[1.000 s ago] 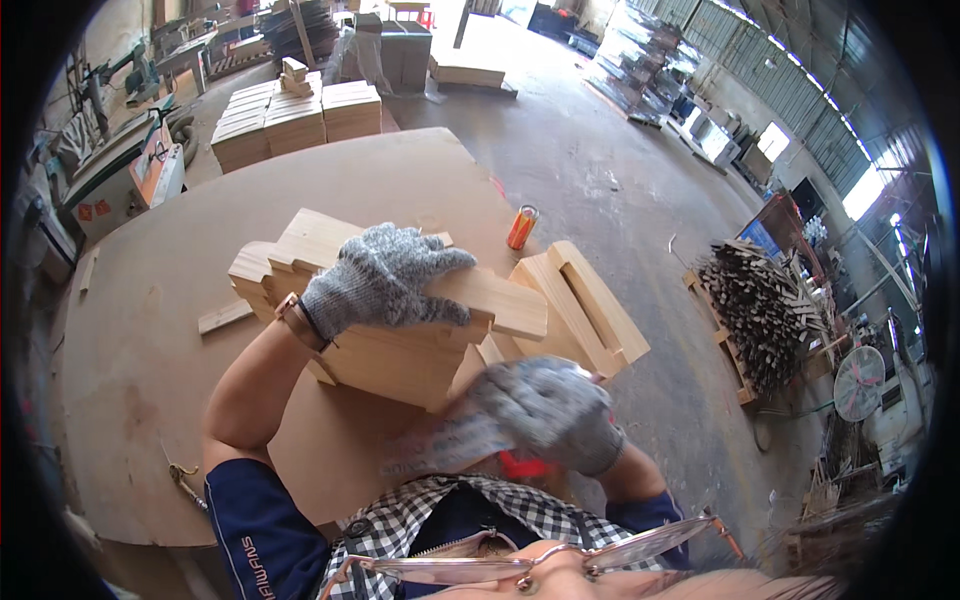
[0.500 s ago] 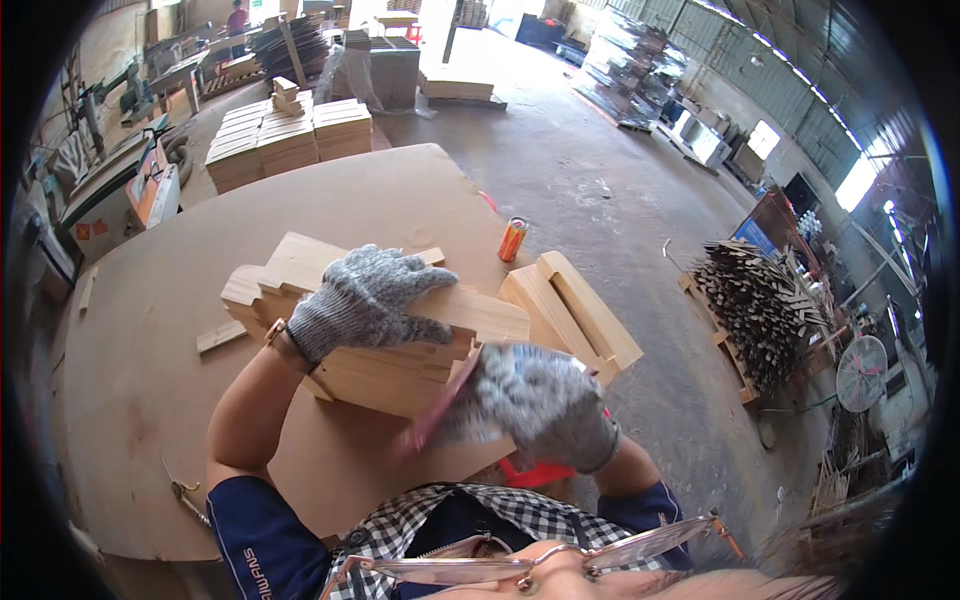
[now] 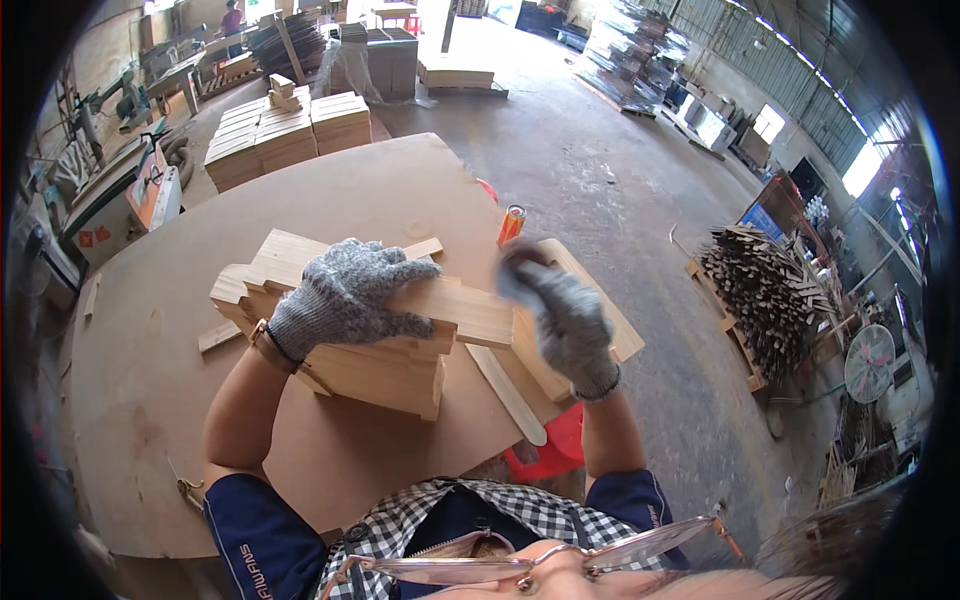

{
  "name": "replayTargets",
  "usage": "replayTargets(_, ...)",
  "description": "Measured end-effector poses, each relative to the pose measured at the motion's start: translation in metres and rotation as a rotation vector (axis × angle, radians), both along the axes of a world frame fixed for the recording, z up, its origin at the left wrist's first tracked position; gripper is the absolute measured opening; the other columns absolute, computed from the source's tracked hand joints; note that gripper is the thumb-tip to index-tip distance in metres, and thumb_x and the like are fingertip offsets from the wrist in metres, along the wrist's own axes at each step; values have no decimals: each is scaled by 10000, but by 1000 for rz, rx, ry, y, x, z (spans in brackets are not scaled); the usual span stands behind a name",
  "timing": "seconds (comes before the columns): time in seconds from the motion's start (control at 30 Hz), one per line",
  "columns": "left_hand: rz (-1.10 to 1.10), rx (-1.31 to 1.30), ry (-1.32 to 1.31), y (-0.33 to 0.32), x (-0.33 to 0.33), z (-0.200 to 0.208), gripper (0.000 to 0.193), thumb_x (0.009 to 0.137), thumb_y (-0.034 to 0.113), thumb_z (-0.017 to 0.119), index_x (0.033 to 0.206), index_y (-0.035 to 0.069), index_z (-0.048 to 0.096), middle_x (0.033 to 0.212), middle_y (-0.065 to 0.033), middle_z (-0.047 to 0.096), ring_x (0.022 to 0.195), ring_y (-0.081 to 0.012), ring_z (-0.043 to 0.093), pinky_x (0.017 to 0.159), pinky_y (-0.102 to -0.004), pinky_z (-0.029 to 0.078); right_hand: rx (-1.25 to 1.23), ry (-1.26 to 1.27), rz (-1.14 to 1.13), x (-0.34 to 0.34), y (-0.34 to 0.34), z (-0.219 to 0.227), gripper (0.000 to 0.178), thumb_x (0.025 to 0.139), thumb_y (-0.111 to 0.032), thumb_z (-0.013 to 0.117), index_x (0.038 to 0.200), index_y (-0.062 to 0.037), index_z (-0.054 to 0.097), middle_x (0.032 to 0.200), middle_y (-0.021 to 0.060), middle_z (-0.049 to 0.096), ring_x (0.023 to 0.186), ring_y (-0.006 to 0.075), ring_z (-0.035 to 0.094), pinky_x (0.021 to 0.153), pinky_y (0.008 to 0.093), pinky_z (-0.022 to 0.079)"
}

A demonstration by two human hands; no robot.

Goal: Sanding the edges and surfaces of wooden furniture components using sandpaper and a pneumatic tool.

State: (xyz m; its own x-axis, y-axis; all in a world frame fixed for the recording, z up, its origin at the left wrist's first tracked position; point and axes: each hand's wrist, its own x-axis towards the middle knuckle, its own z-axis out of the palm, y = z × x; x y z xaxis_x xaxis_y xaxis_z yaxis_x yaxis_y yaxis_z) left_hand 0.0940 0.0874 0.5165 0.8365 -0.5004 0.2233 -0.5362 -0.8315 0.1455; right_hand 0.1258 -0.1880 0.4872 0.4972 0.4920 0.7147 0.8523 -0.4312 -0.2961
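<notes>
My left hand (image 3: 345, 295), in a grey knit glove, lies over a pale wooden board (image 3: 482, 314), thumb on its near side and fingers on the far side. That board rests on a stack of notched wooden pieces (image 3: 375, 378) on the large brown table (image 3: 150, 400). To the right, my gloved right hand (image 3: 570, 325) is raised beyond the board's end, closed on a dark reddish-brown piece (image 3: 522, 258) that looks like sandpaper; motion blurs it. Beneath that hand lie more wooden boards (image 3: 600, 300). A thin round-ended wooden strip (image 3: 508, 395) sits by the stack.
An orange can (image 3: 511, 224) stands at the table's right edge. A red plastic thing (image 3: 555, 448) shows below that edge. Small wood offcuts (image 3: 220, 337) lie left of the stack. Beyond the table are stacked boards (image 3: 285, 130); a pallet of dark sticks (image 3: 765, 300) stands right.
My right hand has moved up and away from the near side of the stack with the reddish-brown piece, uncovering the thin strip. My left hand and the board have shifted slightly left.
</notes>
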Motion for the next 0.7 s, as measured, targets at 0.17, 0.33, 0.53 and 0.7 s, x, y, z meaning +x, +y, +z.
replayTargets(0.17, 28, 20, 11, -3, 6, -4, 617, 743, 554, 682, 1200, 152, 583, 950, -116, 603, 900, -318, 581, 837, -414, 438, -117, 53, 123, -39, -9, -21, 453, 756, 41, 517, 1198, -36, 586, 1249, 171, 574, 1255, 316, 477, 981, 415, 447)
replayTargets(0.33, 0, 10, 22, -8, 6, -3, 632, 743, 559, 680, 1213, 150, 578, 968, -123, 607, 918, -316, 580, 849, -414, 437, 147, 154, 1, -77, -27, -71, 354, 787, 21, 562, 1139, 14, 603, 1170, 210, 611, 1077, 350, 609, 905, 389, 498)
replayTargets(0.53, 13, 14, -15, -3, 2, -3, 638, 734, 544, 696, 1216, 142, 578, 974, -123, 613, 925, -313, 586, 853, -407, 440, 145, 205, 25, -13, 3, -28, 438, 761, 94, 525, 1188, 8, 574, 1192, 214, 595, 1084, 348, 602, 907, 393, 498)
replayTargets(0.7, -35, -6, -63, -1, 8, -6, 638, 736, 536, 699, 1221, 140, 577, 956, -125, 616, 918, -313, 586, 845, -404, 440, -133, -145, -68, -62, 5, -45, 463, 722, 19, 547, 1181, -19, 587, 1319, 211, 506, 1273, 355, 449, 1047, 443, 393)
